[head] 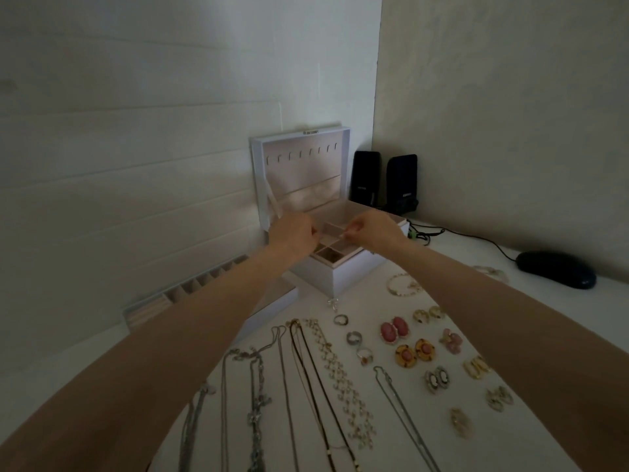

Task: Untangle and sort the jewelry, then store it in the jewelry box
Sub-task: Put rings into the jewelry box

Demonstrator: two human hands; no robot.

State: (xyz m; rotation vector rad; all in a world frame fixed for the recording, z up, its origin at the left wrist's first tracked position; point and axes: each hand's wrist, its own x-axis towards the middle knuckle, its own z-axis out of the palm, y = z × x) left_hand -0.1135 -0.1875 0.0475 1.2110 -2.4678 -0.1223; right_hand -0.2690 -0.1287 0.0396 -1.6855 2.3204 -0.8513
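Tray (177, 296): on counter (476, 255) left of the box, against the wall.
Necklaces (306, 386): parallel strands between the forearms.
Left hand (293, 235): grip curled over the box's front compartments; contents cannot be told.
Jewelry box (343, 270): lid upright, near the rear wall.
Right hand (372, 229): grip nearly closed, thumb and finger pinched above the dividers; held item cannot be told.
Earrings (425, 349): pairs, right of the necklaces.
Open room: white strip between box and mouse (556, 269).
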